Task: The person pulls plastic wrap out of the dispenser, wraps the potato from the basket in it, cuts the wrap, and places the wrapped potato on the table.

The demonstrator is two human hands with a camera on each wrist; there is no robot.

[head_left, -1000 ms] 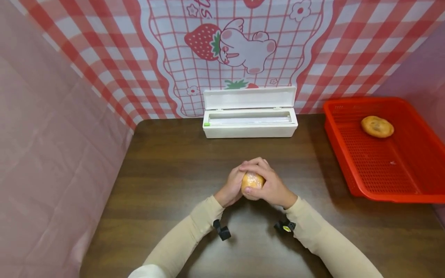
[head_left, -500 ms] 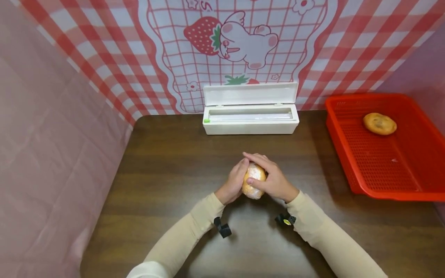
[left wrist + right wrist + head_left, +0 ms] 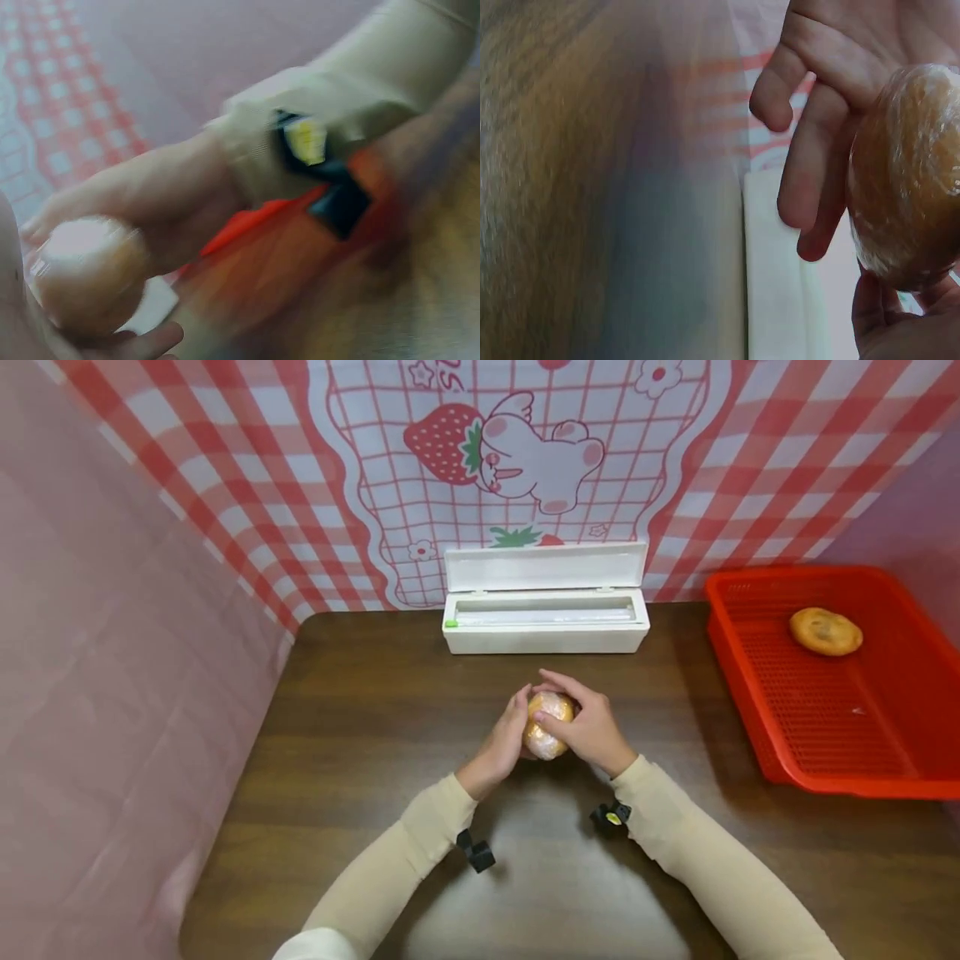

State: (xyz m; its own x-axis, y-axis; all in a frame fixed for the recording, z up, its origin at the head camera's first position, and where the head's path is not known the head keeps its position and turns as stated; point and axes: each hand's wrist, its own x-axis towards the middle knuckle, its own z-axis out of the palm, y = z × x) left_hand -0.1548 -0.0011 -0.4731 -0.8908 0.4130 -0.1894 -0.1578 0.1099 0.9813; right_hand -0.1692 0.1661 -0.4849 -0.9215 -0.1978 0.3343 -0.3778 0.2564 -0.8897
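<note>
A golden bun (image 3: 549,739), wrapped in shiny clear film, is held between both hands over the middle of the table. My right hand (image 3: 596,727) grips it from the right, with the thumb lying across its upper face. On the opposite side, my left hand (image 3: 504,745) supports it against the palm, its fingers fairly straight. The right wrist view shows the left hand's fingers (image 3: 810,165) reaching past the bun (image 3: 907,180). Film wrinkles and glossy highlights show on its surface there. The left wrist view is blurred, with the bun (image 3: 90,274) at lower left.
Behind the hands stands a white cling film dispenser (image 3: 547,639), its lid raised and a roll inside. A red plastic basket (image 3: 772,727) at the right holds another bun (image 3: 826,632). A checked cloth (image 3: 247,468) hangs behind the brown table (image 3: 360,718).
Both hands have carried the wrapped bun slightly forward, toward the dispenser. The bun has turned between them, and the left fingers have straightened from their earlier clasp. The head view has shifted slightly.
</note>
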